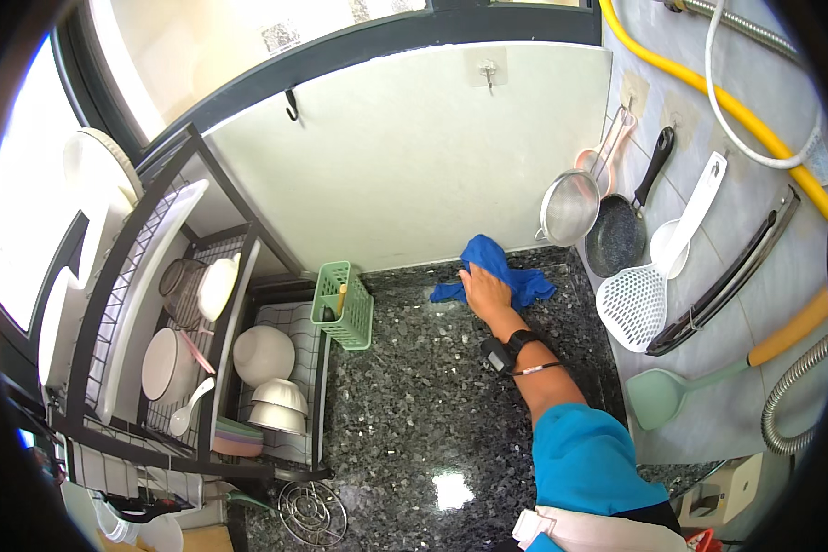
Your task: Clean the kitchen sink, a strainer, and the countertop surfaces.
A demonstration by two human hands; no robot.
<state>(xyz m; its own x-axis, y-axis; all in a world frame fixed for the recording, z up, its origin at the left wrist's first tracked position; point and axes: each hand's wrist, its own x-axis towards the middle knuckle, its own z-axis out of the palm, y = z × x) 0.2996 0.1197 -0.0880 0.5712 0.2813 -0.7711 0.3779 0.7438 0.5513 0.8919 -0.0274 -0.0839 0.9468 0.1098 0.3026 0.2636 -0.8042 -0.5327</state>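
My right hand (487, 292) is on a crumpled blue cloth (484, 254) at the back of the dark granite countertop (414, 400), close to the pale wall panel. Part of the cloth bunches up above the fingers, and its ends spread out on both sides of the hand. The fingertips are hidden in the folds. A black strapped device sits on my wrist, below it a thin dark band, and a blue sleeve covers the upper arm. My left hand is out of view. To the left of the cloth stands a green plastic utensil basket (361, 321) with a wooden-handled utensil in it.
A black dish rack (229, 186) with bowls (263, 355) fills the left side. A round wire trivet (312, 514) lies at the front left. On the right wall hang a mesh strainer (570, 207), a small frying pan (615, 238), a white skimmer (633, 307), tongs (728, 276) and a green spatula (657, 398).
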